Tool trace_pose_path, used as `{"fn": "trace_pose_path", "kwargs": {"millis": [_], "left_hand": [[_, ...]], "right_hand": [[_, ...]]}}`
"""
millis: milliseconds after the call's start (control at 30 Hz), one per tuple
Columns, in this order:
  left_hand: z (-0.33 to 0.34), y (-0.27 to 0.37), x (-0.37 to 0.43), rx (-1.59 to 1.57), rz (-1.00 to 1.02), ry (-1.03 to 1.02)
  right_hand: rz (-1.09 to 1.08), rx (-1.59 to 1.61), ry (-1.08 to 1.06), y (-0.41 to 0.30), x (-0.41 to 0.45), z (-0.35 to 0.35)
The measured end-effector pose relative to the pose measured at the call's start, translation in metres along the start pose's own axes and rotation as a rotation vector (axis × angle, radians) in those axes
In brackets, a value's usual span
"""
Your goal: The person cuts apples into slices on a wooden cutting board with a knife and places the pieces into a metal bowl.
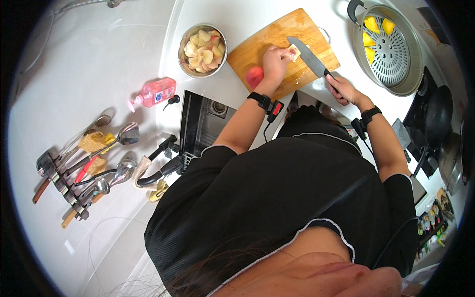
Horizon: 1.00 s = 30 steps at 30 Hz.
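My left hand (275, 65) grips a cut piece of peach (294, 53), pale with a reddish centre, above the wooden cutting board (256, 44). In my right hand (342, 90) is the black handle of a kitchen knife (311, 59). The knife's broad blade slants across the board, its upper part close beside the peach piece; whether they touch, I cannot tell. A round red peach (254, 77) lies on the board by my left wrist. Left of the board stands a steel bowl (180, 55) full of pale fruit slices (205, 52), some edged with red skin.
A steamer pot (358, 55) at the right holds several yellow pieces (371, 24) on its perforated tray. Left of me are a pink soap bottle (159, 92) and a black sink (202, 115). Ladles and a spatula (129, 133) hang on the wall. A dark wok (438, 111) sits far right.
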State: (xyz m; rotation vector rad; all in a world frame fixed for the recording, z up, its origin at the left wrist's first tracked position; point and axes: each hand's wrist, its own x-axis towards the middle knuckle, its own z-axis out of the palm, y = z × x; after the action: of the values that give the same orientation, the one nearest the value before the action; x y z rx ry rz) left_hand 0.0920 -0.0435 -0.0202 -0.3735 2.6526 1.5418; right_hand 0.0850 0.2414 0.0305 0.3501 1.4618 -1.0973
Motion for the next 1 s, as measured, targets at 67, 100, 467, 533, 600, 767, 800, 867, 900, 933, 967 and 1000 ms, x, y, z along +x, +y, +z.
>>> {"fn": "trace_pose_path", "kwargs": {"millis": [67, 100, 467, 533, 600, 767, 800, 867, 900, 933, 967, 1000], "left_hand": [[0.002, -0.003, 0.001, 0.011, -0.003, 0.028], [0.003, -0.004, 0.001, 0.019, -0.010, 0.059], [0.000, 0.011, 0.004, 0.124, 0.042, 0.034], [0.000, 0.006, 0.005, 0.119, 0.074, 0.079], [-0.002, 0.004, 0.007, 0.073, 0.064, 0.025], [-0.008, 0.001, 0.009, -0.132, 0.011, -0.057], [-0.008, 0.002, 0.009, -0.150, 0.014, -0.071], [-0.008, 0.004, 0.007, -0.150, 0.023, -0.068], [-0.008, 0.006, 0.006, -0.151, 0.034, -0.067], [-0.007, 0.007, 0.006, -0.153, 0.034, -0.068], [-0.007, 0.009, 0.006, -0.169, 0.025, -0.068], [-0.008, 0.007, 0.005, -0.182, 0.014, -0.064]], "right_hand": [[0.019, 0.001, 0.008, -0.008, 0.001, -0.001], [0.030, 0.004, -0.008, -0.014, -0.002, -0.002], [-0.097, -0.290, 0.202, -0.069, -0.035, 0.019], [-0.103, -0.303, 0.218, -0.070, -0.035, 0.022], [-0.107, -0.315, 0.233, -0.069, -0.033, 0.022], [-0.086, -0.389, 0.198, -0.067, -0.034, 0.011], [-0.085, -0.389, 0.198, -0.068, -0.036, 0.012], [-0.139, -0.517, 0.223, -0.070, -0.040, 0.014], [-0.137, -0.517, 0.225, -0.067, -0.038, 0.013], [-0.280, -0.656, 0.269, -0.063, -0.034, 0.010], [-0.425, -0.794, 0.311, -0.060, -0.032, 0.009], [-0.425, -0.796, 0.308, -0.065, -0.035, 0.013]]}}
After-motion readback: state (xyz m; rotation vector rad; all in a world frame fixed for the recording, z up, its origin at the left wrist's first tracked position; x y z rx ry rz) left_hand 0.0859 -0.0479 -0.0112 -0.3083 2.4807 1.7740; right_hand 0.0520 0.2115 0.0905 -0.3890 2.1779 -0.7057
